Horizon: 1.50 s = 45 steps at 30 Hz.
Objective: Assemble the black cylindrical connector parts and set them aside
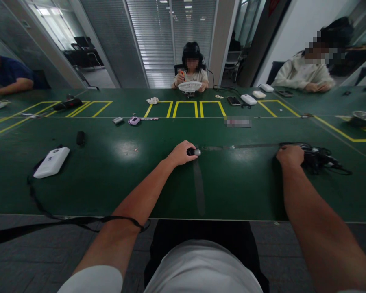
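My left hand (pixel 180 153) is closed around a small black cylinder with a silver tip (pixel 194 152) on the green table (pixel 116 179). My right hand (pixel 289 156) rests fist-like on the table, its fingers curled over the edge of a black bundle of cables and a device (pixel 319 158). A thin dark strip (pixel 240 146) runs along the table between the two hands.
A white power bank (pixel 51 162) with a black cable lies at the left, a small black object (pixel 80 138) beyond it. Yellow marked boxes (pixel 186 109) cross the far table. A person opposite handles a white fan grille (pixel 190 86); other people sit at far left and right.
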Each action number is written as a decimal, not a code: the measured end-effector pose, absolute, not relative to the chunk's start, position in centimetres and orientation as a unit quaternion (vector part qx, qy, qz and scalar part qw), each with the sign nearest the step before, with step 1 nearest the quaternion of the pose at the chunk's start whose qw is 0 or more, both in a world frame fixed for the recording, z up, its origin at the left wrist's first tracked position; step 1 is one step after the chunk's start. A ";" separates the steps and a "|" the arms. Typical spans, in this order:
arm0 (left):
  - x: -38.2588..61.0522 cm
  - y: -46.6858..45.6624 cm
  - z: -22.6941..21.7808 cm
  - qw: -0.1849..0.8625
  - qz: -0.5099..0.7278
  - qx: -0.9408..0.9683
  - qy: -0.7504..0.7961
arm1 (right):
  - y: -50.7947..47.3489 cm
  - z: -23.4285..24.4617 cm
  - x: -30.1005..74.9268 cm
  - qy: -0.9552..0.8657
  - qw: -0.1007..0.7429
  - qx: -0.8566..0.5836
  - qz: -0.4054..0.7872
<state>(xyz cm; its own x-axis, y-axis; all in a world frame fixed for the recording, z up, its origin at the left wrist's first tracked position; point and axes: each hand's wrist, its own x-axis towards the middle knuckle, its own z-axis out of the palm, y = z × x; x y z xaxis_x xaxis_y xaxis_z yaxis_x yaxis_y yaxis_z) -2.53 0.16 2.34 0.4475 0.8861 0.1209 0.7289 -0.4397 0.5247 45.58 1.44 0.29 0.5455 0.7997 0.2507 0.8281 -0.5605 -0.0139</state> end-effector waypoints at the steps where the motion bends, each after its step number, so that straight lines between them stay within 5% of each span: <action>1: -2.6 0.1 2.4 0.202 0.190 0.827 0.490 | 1.4 0.3 45.7 -0.458 0.084 -0.879 -0.101; 13: -1.7 -0.4 2.4 0.130 0.179 0.840 0.495 | 1.0 1.7 43.7 -0.480 0.190 -0.855 -0.056; 25: -1.3 -0.6 2.3 0.118 0.187 0.838 0.499 | 2.2 5.2 25.9 -0.724 0.420 -0.537 0.108; 35: -1.0 -0.4 1.8 0.111 0.208 0.837 0.495 | 1.7 0.1 22.3 -0.733 0.389 -0.512 0.223; 45: -0.7 -0.6 1.7 0.106 0.217 0.831 0.501 | 0.3 -0.1 21.2 -0.719 0.411 -0.490 0.273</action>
<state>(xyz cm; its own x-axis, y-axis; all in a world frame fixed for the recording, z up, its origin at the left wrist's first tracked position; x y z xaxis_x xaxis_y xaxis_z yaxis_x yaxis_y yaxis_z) -0.73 -0.55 1.74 0.4028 0.8794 0.2538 0.7870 -0.4743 0.3946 21.21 0.30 -0.08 -0.1814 0.9288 0.3231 0.4805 0.3704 -0.7949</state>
